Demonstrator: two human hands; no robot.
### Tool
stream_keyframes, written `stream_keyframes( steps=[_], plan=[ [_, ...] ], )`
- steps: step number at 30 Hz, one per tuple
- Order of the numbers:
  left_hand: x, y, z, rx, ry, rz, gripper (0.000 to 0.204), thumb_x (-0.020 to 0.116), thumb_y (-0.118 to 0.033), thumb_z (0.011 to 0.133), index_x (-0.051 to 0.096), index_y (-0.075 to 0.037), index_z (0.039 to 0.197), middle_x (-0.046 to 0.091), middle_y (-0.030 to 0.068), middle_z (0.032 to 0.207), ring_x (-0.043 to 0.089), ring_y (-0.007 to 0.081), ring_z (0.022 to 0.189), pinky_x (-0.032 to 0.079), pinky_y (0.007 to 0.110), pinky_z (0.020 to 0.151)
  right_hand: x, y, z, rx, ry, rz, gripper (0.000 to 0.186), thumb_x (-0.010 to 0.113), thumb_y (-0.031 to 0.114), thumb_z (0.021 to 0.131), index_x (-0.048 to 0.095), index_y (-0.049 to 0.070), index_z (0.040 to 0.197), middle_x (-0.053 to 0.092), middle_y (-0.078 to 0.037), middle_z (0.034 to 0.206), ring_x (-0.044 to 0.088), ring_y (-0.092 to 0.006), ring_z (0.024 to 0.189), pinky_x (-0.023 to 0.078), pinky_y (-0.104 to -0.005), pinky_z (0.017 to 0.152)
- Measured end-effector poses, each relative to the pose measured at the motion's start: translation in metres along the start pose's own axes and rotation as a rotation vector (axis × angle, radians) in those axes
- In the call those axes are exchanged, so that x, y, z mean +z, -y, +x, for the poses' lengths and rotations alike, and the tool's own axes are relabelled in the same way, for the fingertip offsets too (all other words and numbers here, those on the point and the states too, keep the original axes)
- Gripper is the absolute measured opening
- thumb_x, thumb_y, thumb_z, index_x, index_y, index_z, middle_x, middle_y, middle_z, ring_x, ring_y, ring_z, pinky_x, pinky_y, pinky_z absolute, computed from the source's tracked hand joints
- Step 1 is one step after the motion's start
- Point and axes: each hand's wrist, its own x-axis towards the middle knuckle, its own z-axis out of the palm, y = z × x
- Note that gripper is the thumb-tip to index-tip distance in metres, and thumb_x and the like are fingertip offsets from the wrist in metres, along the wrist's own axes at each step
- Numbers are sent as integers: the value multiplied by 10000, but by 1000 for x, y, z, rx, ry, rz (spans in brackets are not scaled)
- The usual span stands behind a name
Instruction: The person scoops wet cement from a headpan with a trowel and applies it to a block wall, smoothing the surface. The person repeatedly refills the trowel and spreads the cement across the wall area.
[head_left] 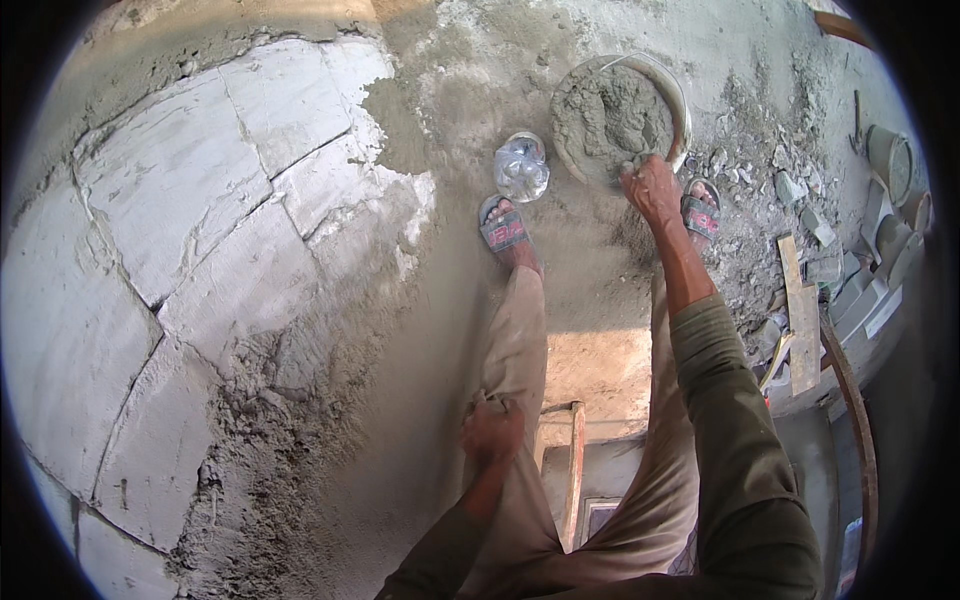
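Note:
A bucket (610, 110) full of lumpy grey mortar stands between and beyond the sandalled feet. My right hand (650, 188) is closed at its near rim, against the mortar; what its fingers hold, if anything, is hidden. My left hand (490, 430) is closed beside my left knee, over the trouser leg, with grey matter on its fingers; I cannot make out what is in it. A crumpled clear plastic bag or container (521, 168) sits just left of the bucket, above my left foot.
Cracked white blocks (170, 160) cover the left side, bordered by rough mortar. At right lie rubble (790, 190), stacked pails (890, 160), broken tiles and wooden boards (802, 330). A timber bar (575, 470) shows between my legs, above a lower level.

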Motion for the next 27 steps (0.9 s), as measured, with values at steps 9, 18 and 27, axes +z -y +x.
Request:
stream_keyframes(
  steps=[9, 18, 27],
  plan=[
    [0, 8, -1, 47, -95, 20, 773, 636, -508, 930, 545, -72, 1561, 666, 271, 1446, 630, 420, 1361, 458, 497, 1183, -68, 38, -39, 487, 444, 916, 286, 619, 227, 1042, 635, 74, 801, 585, -2, 652, 504, -106, 461, 408, -287, 406],
    [-29, 25, 15, 10, -63, 5, 749, 615, -528, 945, 577, -79, 1543, 691, 253, 1411, 645, 419, 1344, 470, 520, 1170, -39, 175, 29, 297, -242, 601, 318, 749, 270, 915, 748, -46, 890, 726, -157, 741, 707, -331, 678, 545, -434, 659],
    [-9, 41, 30, -5, -42, -67, 762, 588, -602, 960, 588, -131, 1559, 696, 218, 1434, 656, 429, 1331, 457, 571, 1166, 8, 410, -38, 15, 339, 903, 369, 772, 331, 866, 755, -29, 944, 743, -262, 857, 742, -422, 836, 570, -508, 793]
  ],
)
